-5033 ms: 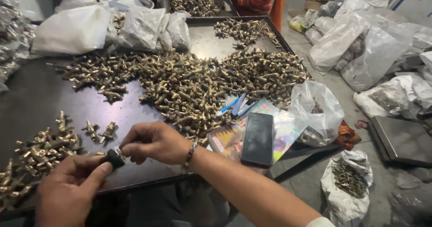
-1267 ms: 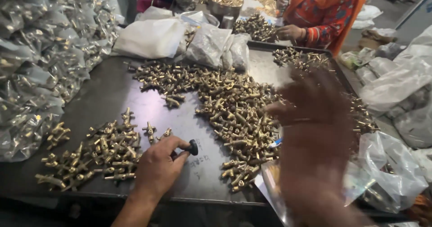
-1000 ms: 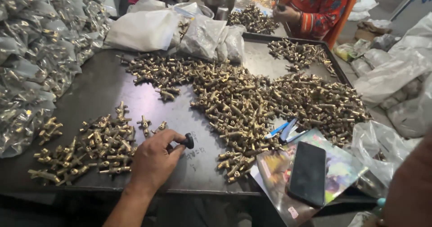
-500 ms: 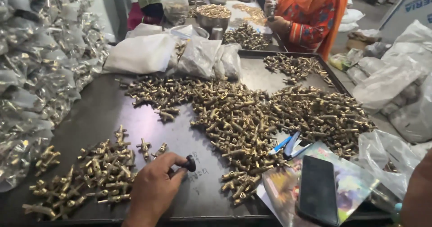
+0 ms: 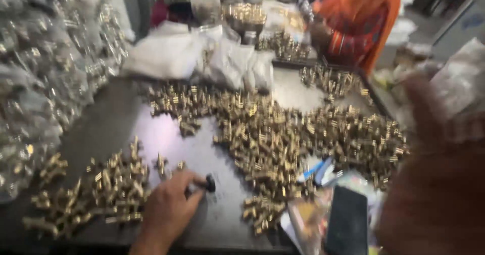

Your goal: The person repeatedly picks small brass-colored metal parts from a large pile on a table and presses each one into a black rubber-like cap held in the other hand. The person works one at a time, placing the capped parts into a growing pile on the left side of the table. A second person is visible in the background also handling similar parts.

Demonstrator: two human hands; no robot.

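Observation:
My left hand rests on the dark metal table near its front edge, fingers closed on a small black round part. A small heap of brass fittings lies just left of that hand. My right hand is raised close to the camera at the right, a large blur; whether it holds anything cannot be told. A big spread of brass fittings covers the table's middle.
A black phone lies on colourful packets at the front right. Clear bags of fittings pile up at the left, white bags at the back. A person in orange works at the far end.
My right hand has risen close to the camera at the right and now hides that side. My left hand stays on the black part. The view has shifted slightly.

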